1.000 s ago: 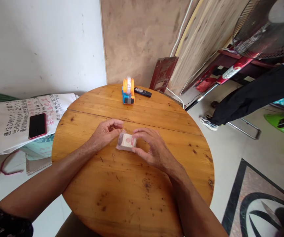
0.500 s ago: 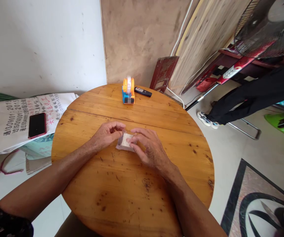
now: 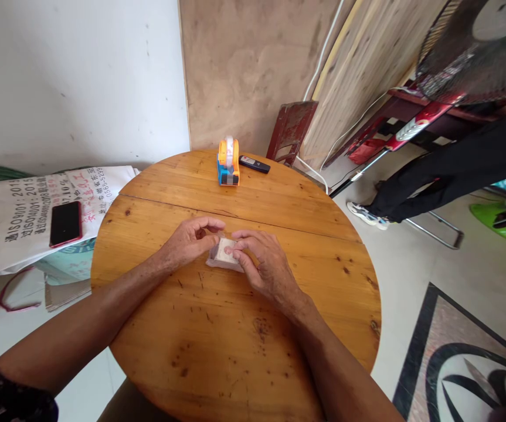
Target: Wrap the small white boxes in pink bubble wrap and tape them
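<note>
A small whitish box (image 3: 225, 251) in clear, crinkled wrapping lies on the round wooden table (image 3: 235, 351). My left hand (image 3: 194, 239) is at its left end, thumb and fingers curled round the edge of the wrapping. From the right, my right hand (image 3: 265, 258) reaches over the box, its thumb and fingertips closed on the wrapping at the box's right side. An orange and blue tape dispenser (image 3: 228, 162) with a roll of clear tape stands near the far edge, beyond both hands.
Beside the dispenser lies a black remote (image 3: 255, 164). A phone (image 3: 66, 223) rests on printed white sacks (image 3: 28, 205) at the left. A wooden chair (image 3: 291, 130), a standing fan (image 3: 476, 53) and a person's legs (image 3: 428, 176) are beyond the table's right side.
My right thumb and fingers have drawn a little closer together at the box. My left hand is almost unmoved. The person's foot at the right has shifted slightly left.
</note>
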Demonstrator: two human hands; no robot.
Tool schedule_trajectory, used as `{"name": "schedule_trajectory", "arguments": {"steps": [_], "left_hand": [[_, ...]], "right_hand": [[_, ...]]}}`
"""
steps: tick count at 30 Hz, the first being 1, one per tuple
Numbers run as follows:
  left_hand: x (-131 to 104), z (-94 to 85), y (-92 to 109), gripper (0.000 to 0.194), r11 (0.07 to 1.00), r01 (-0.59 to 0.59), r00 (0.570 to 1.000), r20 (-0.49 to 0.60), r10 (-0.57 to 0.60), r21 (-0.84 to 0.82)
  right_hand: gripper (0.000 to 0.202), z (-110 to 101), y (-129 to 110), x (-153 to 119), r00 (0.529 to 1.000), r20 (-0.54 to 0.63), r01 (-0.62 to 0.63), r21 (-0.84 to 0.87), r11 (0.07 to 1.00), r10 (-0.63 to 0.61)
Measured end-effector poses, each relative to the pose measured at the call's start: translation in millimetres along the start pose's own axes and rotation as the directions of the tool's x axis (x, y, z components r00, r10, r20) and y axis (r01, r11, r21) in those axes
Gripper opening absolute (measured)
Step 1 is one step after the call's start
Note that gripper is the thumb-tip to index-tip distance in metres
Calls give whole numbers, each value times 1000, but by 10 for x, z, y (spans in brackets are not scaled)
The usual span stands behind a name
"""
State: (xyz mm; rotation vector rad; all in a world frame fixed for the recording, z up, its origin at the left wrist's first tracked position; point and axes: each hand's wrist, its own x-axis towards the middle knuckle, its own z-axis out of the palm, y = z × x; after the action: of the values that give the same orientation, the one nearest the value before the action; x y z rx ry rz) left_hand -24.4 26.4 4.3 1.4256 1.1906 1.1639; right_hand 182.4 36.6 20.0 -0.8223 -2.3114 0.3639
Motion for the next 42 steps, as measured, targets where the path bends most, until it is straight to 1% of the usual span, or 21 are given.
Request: {"name": "schedule_trajectory", "arguments": {"steps": [3, 6, 9, 13, 17, 21, 24, 28, 32, 37, 42], "left_hand": [[-20, -4, 55, 29, 991, -101, 995, 30, 99, 85], [-29, -1, 90, 21, 960, -218, 975, 90, 205, 175], [-28, 12, 83, 12, 930, -276, 960, 123, 252, 243], [-23, 29, 36, 5, 909, -303, 952, 129, 277, 286], [-23, 35, 0, 8, 893, -330, 944, 124, 306, 306], [-26, 39, -11, 9, 894, -320, 947, 114, 299, 313], [-20, 39, -20, 9, 885, -327, 945, 107, 309, 332], [-5, 41, -32, 7, 845, -377, 926, 130, 355, 380], [-5, 50, -32, 7, 851, -372, 928, 120, 354, 371], [-15, 66, -27, 6, 867, -364, 930, 89, 355, 342], [-14, 72, -18, 4, 867, -375, 926, 88, 367, 329]], "right_hand": [[9, -4, 2, 4, 1000, -17, -17, 9, 1000, 17], [9, 2, -2, 4, 999, -33, -21, 22, 1000, 21], [10, 13, -10, 3, 999, -13, -37, 31, 999, 37], [10, 10, -22, 7, 999, 12, -52, 30, 998, 52], [4, -6, -37, 11, 999, 18, -47, 57, 997, 46], [4, 15, -29, 3, 998, 27, -59, 48, 997, 58], [7, 50, -6, -3, 998, 8, -65, 17, 998, 64], [13, 92, 11, -3, 999, -26, -29, -40, 999, 28], [15, 115, 6, -6, 998, -47, -34, 1, 999, 34], [9, 37, 22, -4, 996, -66, -57, 31, 998, 59], [15, -38, 43, 4, 997, -57, -58, 26, 998, 59]]}}
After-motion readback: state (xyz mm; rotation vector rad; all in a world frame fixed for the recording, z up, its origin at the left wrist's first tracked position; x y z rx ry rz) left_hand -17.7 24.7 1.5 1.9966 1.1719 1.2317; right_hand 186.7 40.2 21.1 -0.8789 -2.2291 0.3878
